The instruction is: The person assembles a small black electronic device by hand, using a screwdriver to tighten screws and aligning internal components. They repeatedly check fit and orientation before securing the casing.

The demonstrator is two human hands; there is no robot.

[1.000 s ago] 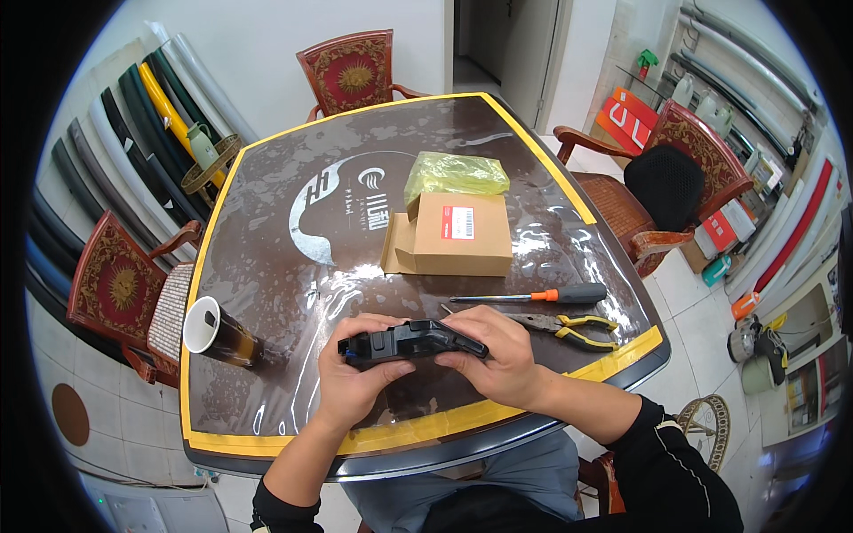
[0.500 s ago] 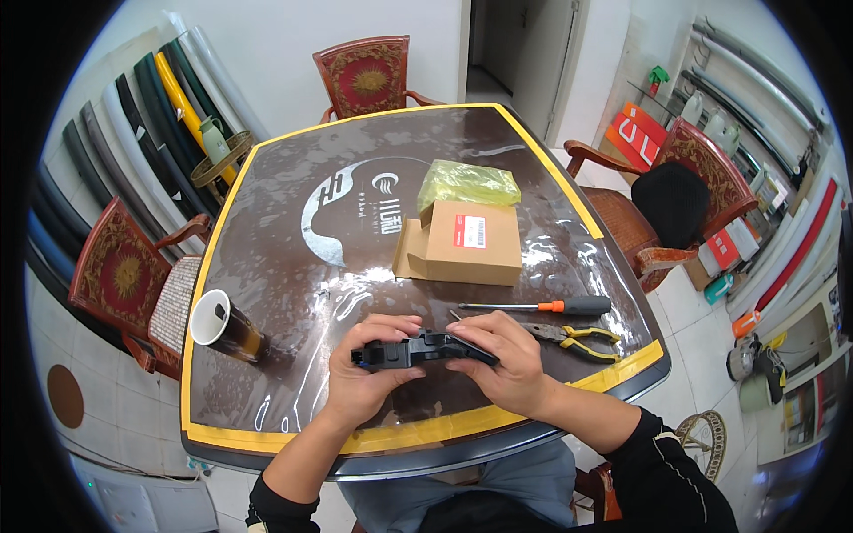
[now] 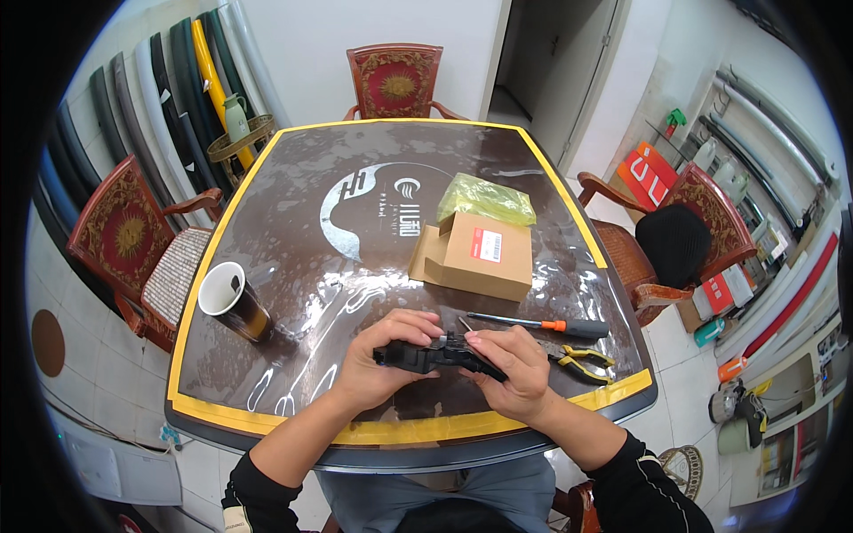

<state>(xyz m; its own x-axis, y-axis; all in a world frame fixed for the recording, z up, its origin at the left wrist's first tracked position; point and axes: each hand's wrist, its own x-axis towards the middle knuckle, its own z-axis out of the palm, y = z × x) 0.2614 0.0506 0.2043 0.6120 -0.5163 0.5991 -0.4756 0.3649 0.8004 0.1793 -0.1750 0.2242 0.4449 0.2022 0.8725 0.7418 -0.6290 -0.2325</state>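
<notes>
Both hands hold a black plastic part (image 3: 418, 358) just above the near side of the table. My left hand (image 3: 373, 360) is wrapped round its left end, thumb below and fingers above. My right hand (image 3: 517, 371) pinches its right end, which slants down to the right. A thin metal tip (image 3: 465, 324) shows beside the right fingertips; what it belongs to is hidden. Right of that hand lie a screwdriver (image 3: 582, 329) with a black and orange handle and pliers (image 3: 585, 362) with yellow and black grips, their jaws partly covered by my hand.
An opened cardboard box (image 3: 466, 275) stands beyond my hands, with a crumpled yellow-green plastic bag (image 3: 489, 199) behind it. A paper cup (image 3: 249, 318) of dark drink stands at left. Yellow tape edges the brown table (image 3: 293, 195); chairs (image 3: 395, 80) surround it.
The view has shifted, so the table things sit a little differently in it. The black part has tilted slightly in my hands, and the right fingers have moved along its upper side.
</notes>
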